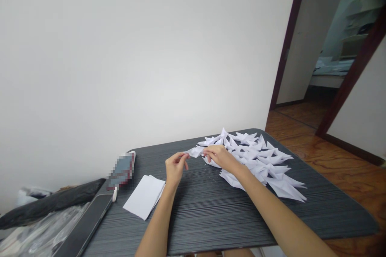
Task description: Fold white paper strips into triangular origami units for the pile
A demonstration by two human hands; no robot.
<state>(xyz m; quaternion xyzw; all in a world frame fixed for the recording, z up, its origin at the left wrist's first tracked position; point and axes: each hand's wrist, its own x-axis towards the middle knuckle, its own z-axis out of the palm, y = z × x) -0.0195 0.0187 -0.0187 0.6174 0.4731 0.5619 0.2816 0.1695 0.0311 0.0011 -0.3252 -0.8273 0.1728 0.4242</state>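
A folded white paper boat (195, 152) is stretched between my two hands above the dark table. My left hand (176, 165) pinches its left tip between thumb and fingers. At the opposite end, my right hand (219, 156) grips the right tip, partly covering it. Many similar folded paper boats (277, 164) lie crowded together on the table, to the right of and behind my right hand. Left of my left forearm rests a small stack of white paper sheets (144, 196), lying flat.
The dark wood-grain table (211, 217) stands against a white wall. On its left side are a phone (87, 225) and a blurred-out packet (122, 170). Beside the table lies a black plastic-wrapped bundle (54, 202). A doorway opens at the right.
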